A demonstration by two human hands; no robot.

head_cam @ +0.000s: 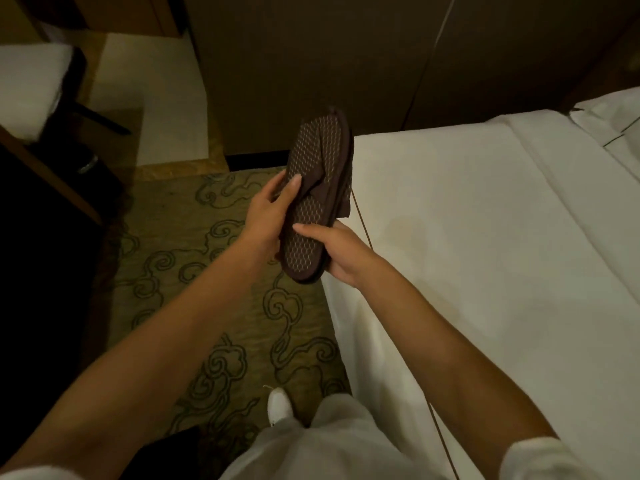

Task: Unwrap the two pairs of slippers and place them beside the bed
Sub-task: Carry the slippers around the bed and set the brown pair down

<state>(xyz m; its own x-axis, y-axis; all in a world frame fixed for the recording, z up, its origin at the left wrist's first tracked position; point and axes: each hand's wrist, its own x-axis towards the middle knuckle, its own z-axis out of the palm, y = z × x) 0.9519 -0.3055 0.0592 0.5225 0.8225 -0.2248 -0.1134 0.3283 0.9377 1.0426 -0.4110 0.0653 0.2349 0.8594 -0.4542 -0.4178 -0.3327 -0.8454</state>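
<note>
Beside the white bed (485, 220), above patterned carpet (194, 289), your left hand (266, 216) and right hand (341, 252) each keep a clenched grip on stacked brown slippers (317, 188), soles facing you.

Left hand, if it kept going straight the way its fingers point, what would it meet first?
Nothing new: the left hand already presses on the patterned sole of the brown slippers. Past them probably the dark wall panel, though depth is unclear.
</note>
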